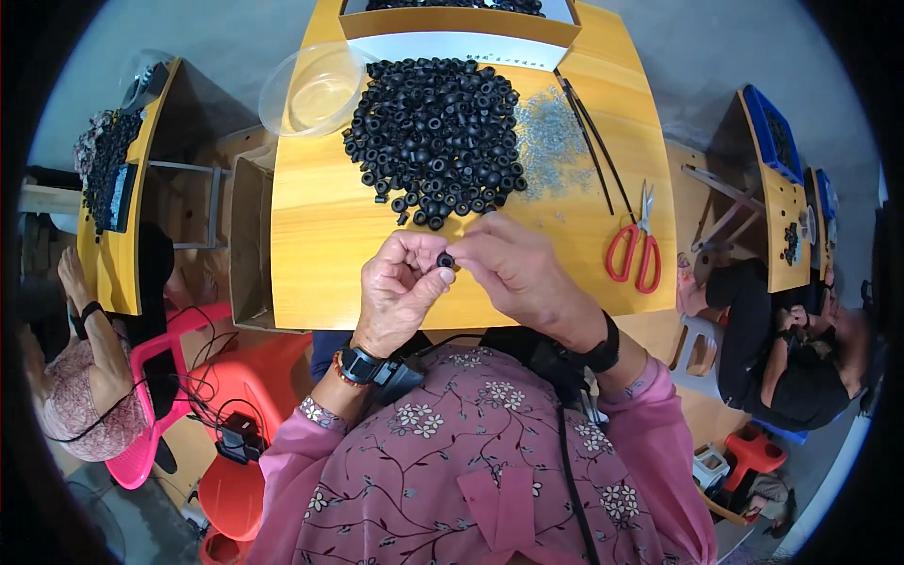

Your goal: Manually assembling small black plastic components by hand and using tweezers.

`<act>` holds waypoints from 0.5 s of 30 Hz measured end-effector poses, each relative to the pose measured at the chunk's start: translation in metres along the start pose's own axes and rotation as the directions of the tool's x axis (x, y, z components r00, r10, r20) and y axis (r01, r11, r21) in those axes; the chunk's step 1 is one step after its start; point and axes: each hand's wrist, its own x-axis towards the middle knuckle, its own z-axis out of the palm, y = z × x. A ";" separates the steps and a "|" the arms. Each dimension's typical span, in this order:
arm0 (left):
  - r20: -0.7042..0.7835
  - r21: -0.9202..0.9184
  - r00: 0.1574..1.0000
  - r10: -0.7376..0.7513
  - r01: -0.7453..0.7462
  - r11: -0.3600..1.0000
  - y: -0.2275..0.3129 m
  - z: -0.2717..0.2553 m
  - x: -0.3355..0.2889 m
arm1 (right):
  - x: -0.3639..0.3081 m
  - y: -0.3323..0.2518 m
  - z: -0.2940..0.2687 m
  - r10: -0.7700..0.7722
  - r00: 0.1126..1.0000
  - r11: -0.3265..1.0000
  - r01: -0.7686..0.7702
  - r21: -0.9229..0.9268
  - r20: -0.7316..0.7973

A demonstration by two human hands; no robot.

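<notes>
Between the thumb and fingers of my left hand [400,282] is a small black ring-shaped rubber part [445,260], its hole facing up. My right hand [523,268] is closed in a pinch right beside that part; whatever its fingertips may hold is too small or hidden to make out. Just beyond both hands lies a large heap of similar black rubber parts [428,132]. To the right of the heap, small clear or silvery pieces [548,141] are scattered on the yellow wooden table [315,245].
Red-handled scissors [634,250] and two thin dark sticks [595,137] lie at the right. A see-through plastic bowl [315,94] stands at the far left, a white box [461,49] of black parts at the back. People sit at side tables, left and right. A red stool [254,386] is behind-left.
</notes>
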 end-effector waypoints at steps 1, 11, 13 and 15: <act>-0.022 -0.035 1.000 -0.001 0.000 0.999 0.001 0.002 0.001 | 0.001 0.000 0.001 -0.001 1.000 1.000 0.001 -0.015 -0.003; 0.040 -0.081 0.999 0.011 -0.007 0.997 -0.004 -0.008 0.001 | 0.002 0.002 0.009 0.106 0.994 0.993 -0.104 0.052 -0.025; 0.039 -0.095 0.999 0.010 -0.006 0.995 -0.005 -0.008 0.001 | 0.003 0.002 0.010 0.045 0.999 0.998 -0.045 -0.034 -0.024; 0.012 -0.098 1.000 0.008 -0.006 0.995 -0.003 -0.004 0.002 | 0.002 0.004 0.010 -0.008 1.000 0.993 0.008 -0.118 0.005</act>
